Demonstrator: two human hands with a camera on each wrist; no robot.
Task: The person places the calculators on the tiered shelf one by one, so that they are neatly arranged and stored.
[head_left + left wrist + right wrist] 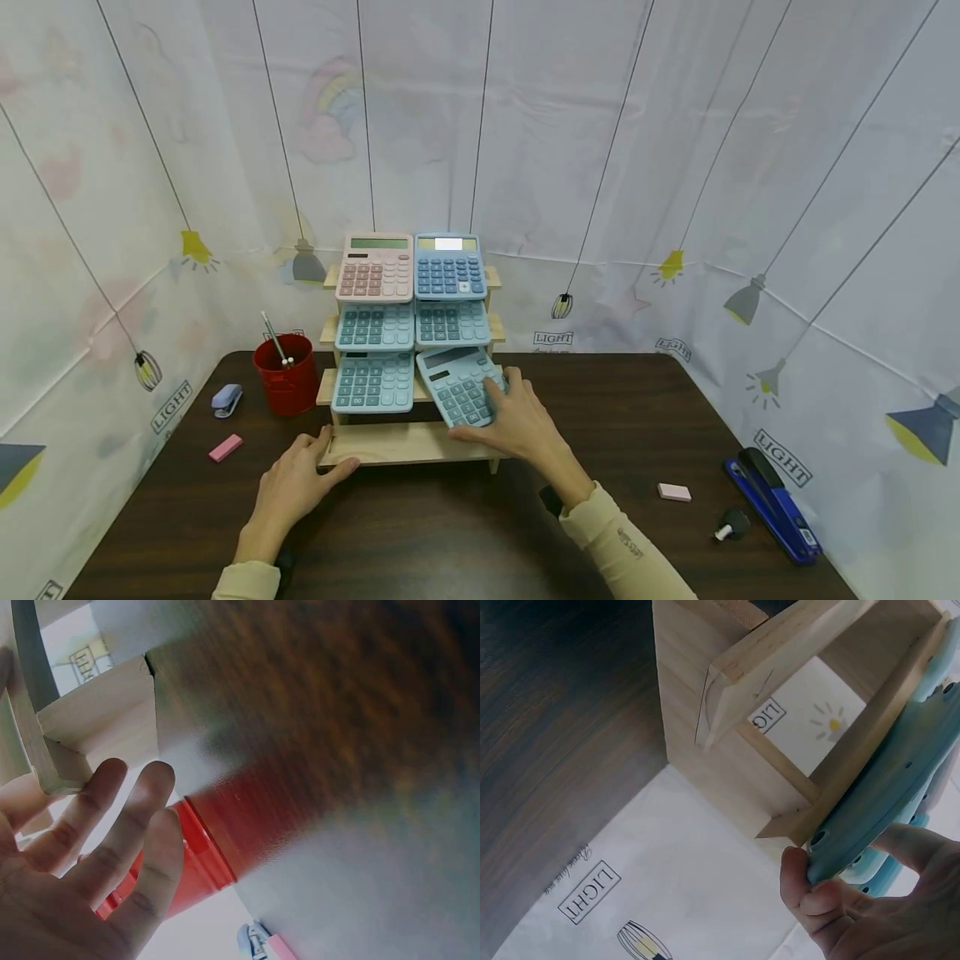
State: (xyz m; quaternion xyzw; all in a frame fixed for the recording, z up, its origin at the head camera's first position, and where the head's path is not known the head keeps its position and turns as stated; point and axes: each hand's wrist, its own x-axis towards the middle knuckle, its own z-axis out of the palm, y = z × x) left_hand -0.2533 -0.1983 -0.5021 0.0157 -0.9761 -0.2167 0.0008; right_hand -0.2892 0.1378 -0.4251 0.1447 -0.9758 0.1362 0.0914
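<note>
A stepped wooden rack [405, 442] stands on the table with calculators on its upper tiers. My left hand [294, 487] holds the left end of its bottom shelf, the thumb along the front edge and fingers by the side. In the left wrist view, the fingers [124, 814] of that hand are spread around the shelf corner. My right hand [519, 422] grips a pale blue calculator [459, 385] by its right and lower edges. That calculator sits askew at the third tier, beside another pale blue calculator [372, 383]. In the right wrist view, fingers and thumb pinch the calculator's edge [870, 799].
A pink calculator [375, 267] and a blue one [451, 271] occupy the top tier. Left of the rack are a red pen cup [288, 385], a small stapler [227, 399] and a pink eraser [225, 447]. Another eraser [674, 492] and a blue stapler [772, 505] lie right.
</note>
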